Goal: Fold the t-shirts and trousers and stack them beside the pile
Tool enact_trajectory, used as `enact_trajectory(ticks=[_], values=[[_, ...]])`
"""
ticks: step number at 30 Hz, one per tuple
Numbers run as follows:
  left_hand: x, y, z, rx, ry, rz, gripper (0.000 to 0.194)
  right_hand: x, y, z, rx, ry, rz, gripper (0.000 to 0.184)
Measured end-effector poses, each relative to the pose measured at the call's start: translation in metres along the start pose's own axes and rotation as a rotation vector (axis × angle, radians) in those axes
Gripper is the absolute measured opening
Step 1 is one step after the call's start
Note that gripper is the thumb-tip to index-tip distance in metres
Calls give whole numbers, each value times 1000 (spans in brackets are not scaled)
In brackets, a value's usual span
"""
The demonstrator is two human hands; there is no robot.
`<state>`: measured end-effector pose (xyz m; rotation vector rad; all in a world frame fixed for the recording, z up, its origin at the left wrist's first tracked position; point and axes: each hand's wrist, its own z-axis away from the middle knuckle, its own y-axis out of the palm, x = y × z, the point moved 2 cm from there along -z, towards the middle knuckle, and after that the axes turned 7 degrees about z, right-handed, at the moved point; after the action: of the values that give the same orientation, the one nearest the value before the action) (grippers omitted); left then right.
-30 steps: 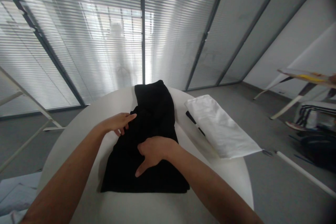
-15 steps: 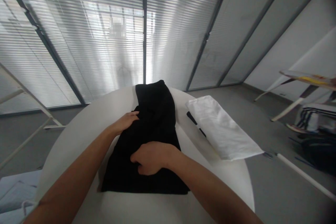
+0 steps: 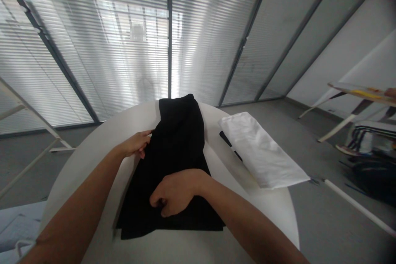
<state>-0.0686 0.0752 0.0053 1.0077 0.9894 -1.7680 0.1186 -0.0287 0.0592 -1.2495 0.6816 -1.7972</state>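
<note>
A black garment lies lengthwise on the round white table, narrow at the far end and wide at the near hem. Whether it is trousers, shorts or a skirt I cannot tell. At its left edge, my left hand has thumb and fingers closed on the cloth. My right hand rests over the lower part with fingers curled into the fabric; the fingertips are partly hidden. Near the left of the hem, two layers lie slightly offset.
A folded white cloth lies on the table's right side, overhanging the edge, with a black strip under it. White metal legs stand at left. At right are a wooden-topped table and dark bags.
My left hand has moved left with the garment's edge, its fingers now closed. My right hand has shifted slightly left and nearer. The hem's left part has slid toward me and become wavy.
</note>
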Motion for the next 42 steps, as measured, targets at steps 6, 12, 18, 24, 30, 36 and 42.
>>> enact_trajectory(ticks=[6,12,18,24,30,36,42], values=[[-10,4,-9,-215,-67,-318,56,-6,-1,2,68,-17,-214,10],[-9,16,-18,-463,18,-803,68,-19,-14,22,-146,333,-13,27],[-11,17,-11,-199,-85,-697,40,-42,-17,49,-297,824,226,42],[-8,3,5,82,-260,-511,35,-55,-13,51,-193,878,211,59],[-9,-1,7,136,-309,-514,49,-57,-18,52,-87,693,120,44],[-7,7,-12,-201,-176,-448,63,-77,-28,91,-297,859,70,36],[-1,11,-20,-222,-163,-538,51,-118,-7,119,-148,1095,-195,45]])
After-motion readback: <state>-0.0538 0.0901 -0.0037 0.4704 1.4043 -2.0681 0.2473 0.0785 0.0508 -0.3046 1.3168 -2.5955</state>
